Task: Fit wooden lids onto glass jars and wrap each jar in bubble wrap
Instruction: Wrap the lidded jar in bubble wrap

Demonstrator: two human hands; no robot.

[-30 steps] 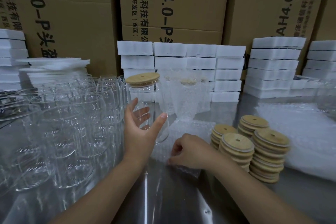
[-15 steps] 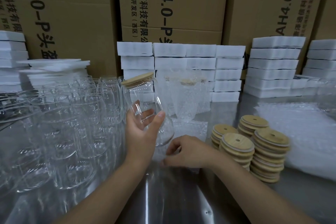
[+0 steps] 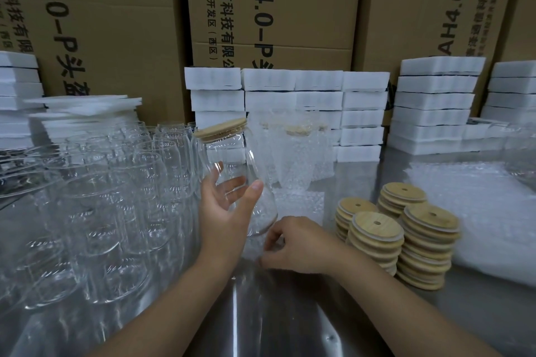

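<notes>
Glass jar (image 3: 232, 151) capped with wooden lid (image 3: 220, 130), tilted with the lid toward upper left, gripped at mid-body by left hand (image 3: 224, 217) (thumb on the near wall, fingers visible through the glass). Base held just over bubble wrap sheet (image 3: 298, 200) on metal surface (image 3: 290, 313). Right hand (image 3: 301, 243), fingers curled, pinching the sheet's near edge. Uncapped jars (image 3: 101, 197) crowded at left; lid stacks (image 3: 374, 226) at right; wrapped jars (image 3: 293, 153) behind.
</notes>
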